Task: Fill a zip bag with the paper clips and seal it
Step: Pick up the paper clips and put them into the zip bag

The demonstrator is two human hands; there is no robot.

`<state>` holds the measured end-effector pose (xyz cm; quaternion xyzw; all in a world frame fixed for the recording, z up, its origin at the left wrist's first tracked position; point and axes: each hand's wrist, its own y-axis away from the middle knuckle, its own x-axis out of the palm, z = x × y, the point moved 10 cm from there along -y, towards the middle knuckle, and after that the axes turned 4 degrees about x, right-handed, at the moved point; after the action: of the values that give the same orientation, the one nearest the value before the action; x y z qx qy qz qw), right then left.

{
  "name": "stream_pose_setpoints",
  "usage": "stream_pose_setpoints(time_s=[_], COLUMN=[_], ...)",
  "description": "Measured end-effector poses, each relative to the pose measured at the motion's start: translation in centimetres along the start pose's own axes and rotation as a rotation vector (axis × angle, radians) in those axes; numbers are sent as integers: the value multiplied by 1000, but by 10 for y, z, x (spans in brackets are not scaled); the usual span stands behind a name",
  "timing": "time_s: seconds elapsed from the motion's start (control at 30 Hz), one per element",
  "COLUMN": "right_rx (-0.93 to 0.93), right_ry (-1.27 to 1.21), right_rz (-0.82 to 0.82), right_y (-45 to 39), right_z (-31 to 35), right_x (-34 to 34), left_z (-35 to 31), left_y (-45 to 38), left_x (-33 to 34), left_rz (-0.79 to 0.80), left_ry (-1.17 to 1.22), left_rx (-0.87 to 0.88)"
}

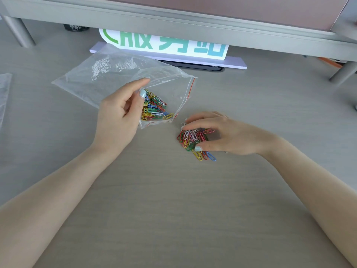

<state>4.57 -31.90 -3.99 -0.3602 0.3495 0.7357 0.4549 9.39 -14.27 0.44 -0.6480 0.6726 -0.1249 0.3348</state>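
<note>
A clear zip bag point(108, 74) with a red seal line lies on the grey table, its mouth turned toward the right and standing open. Coloured paper clips point(154, 106) sit inside it near the mouth. My left hand point(121, 113) pinches the bag's upper lip between thumb and fingers, holding the mouth up. Just right of the bag, a pile of loose coloured paper clips point(193, 140) lies on the table. My right hand point(222, 134) curls over that pile, fingers and thumb closing round a bunch of clips.
A white sign point(164, 43) with green and blue letters stands on a pale base behind the bag, under a grey shelf point(173, 20). Another clear plastic bag point(4, 89) shows at the left edge. Shelf legs stand at far left and far right.
</note>
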Motion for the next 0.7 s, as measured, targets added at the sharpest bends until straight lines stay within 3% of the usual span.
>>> stream_pose_setpoints(time_s=[0.17,0.37,0.7], right_rx=[-7,39,-52], right_ry=[9,80,85], right_rz=[-6,96,-38], right_y=[2,9,7], right_z=[5,4,10], right_x=[-1,1,-7], left_z=[-3,2,-4], left_y=[1,0,1], left_x=[0,1,1], left_rz=[6,14,21], left_ry=[12,17,19], left_rx=[12,4,28])
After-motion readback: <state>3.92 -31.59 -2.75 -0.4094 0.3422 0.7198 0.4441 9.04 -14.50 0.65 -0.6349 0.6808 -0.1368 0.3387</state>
